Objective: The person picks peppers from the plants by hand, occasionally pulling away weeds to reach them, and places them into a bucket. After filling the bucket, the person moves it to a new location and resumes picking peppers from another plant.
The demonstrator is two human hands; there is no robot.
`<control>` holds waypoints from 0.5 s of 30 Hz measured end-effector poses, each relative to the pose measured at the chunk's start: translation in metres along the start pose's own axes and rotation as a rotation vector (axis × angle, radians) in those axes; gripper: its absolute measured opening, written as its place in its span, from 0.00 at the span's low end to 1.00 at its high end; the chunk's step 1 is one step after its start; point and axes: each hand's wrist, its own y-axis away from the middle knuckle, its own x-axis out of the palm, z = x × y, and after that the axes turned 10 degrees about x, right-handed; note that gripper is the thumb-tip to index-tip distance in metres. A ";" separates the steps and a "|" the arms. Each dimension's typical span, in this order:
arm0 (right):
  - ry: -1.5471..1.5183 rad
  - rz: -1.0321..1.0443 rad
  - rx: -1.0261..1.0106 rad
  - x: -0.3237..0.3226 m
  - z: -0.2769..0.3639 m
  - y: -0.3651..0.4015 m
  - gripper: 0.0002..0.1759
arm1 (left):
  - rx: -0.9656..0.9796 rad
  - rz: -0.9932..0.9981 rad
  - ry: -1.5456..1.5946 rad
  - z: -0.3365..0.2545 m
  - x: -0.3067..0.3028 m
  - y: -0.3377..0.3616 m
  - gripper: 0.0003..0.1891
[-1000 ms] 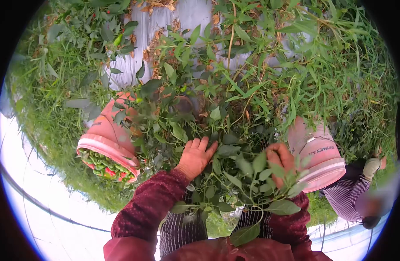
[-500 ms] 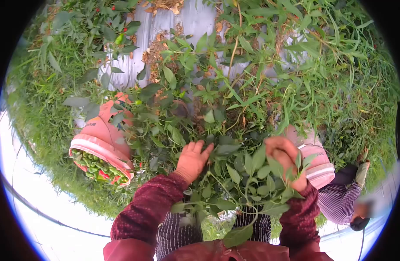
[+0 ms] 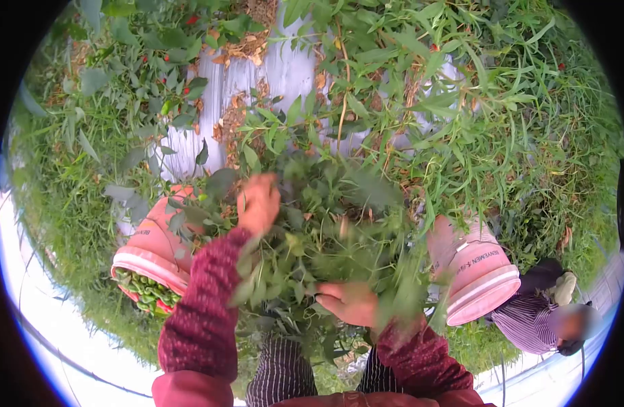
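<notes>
My left hand [image 3: 259, 205] is in among the leaves of a pepper plant [image 3: 305, 254], left of its middle. Its fingers are curled, and leaves hide whatever they may hold. Closer to my body, my right hand [image 3: 351, 303] is somewhat smeared by motion. Its fingers point left, stretched into the lower stems with a gap between them, and I see nothing held. Much of the foliage between the hands is blurred. To my left, a pink bucket [image 3: 151, 252] leans over with green and red peppers [image 3: 149, 293] at its mouth.
A second pink bucket [image 3: 473, 268] tilts at the right, its inside out of sight. Beyond it a person in a striped shirt [image 3: 525, 324] crouches. Pale plastic sheeting [image 3: 285, 54] with dry leaves runs ahead, between dense plants and grass [image 3: 61, 203].
My left hand has moved forward and left, its fingers now curled. My right hand has come left and toward my body. The foliage between them has shifted, and the view has moved slightly.
</notes>
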 end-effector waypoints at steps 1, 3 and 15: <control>0.105 0.036 0.101 -0.006 0.023 0.003 0.18 | 0.025 0.019 -0.124 0.008 -0.004 -0.025 0.23; 0.165 0.032 0.151 -0.004 0.027 0.004 0.20 | 0.052 0.021 -0.253 0.020 -0.001 -0.051 0.25; 0.044 -0.101 0.131 0.022 -0.002 0.005 0.18 | -0.541 0.520 -0.121 0.062 0.073 -0.033 0.19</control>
